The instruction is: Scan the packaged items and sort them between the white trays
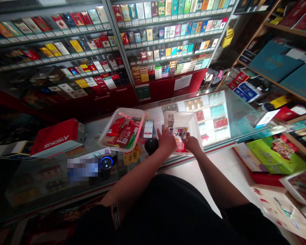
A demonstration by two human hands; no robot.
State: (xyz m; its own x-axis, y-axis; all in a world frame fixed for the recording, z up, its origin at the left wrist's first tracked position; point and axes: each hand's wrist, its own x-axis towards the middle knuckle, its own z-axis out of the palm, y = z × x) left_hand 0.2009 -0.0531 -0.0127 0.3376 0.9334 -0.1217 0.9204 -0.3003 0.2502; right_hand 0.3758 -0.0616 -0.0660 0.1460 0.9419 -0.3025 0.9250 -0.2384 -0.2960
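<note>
My left hand [166,139] rests with fingers curled on the near left rim of a white tray [193,119] that sits on the glass counter. My right hand [191,144] is closed on a white and red snack packet [180,134] that lies in the tray. A small white box [170,119] stands at the back of the same tray. To the left is a second white tray [109,127] full of red packets and small goods.
A phone [148,128] lies between the trays, with a black round device [151,145] in front of it. A red carton [57,136] sits at the counter's left. Cigarette shelves [165,37] fill the wall behind. Boxed goods [275,156] pile up on the right.
</note>
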